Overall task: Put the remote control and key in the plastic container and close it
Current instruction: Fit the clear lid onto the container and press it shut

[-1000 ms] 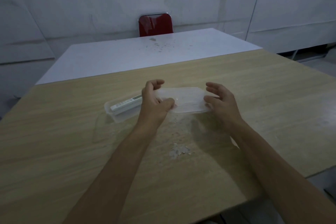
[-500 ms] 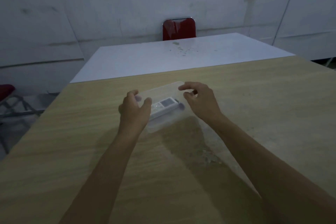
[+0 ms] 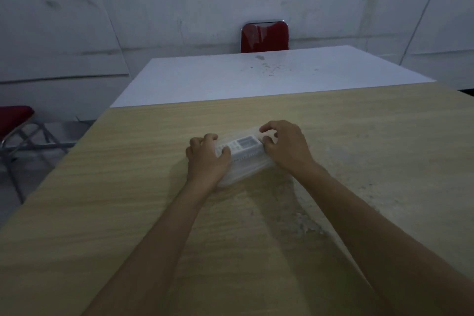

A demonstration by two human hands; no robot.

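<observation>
A clear plastic container lies on the wooden table, its clear lid resting on top. Through the lid I see a white remote control with a small grey screen. My left hand presses down on the container's left end, thumb on the lid. At the right end my right hand does the same, with its fingers curled over the far edge. The key is not visible; the hands cover both ends.
A white table butts against the far edge of the wooden one, with a red chair behind it. Another red chair with a metal frame stands at the left. Whitish scuffs mark the wood near my right forearm.
The lid, held to the right of the container a second ago, was carried left over it and now sits on top. Both hands have come down onto its ends.
</observation>
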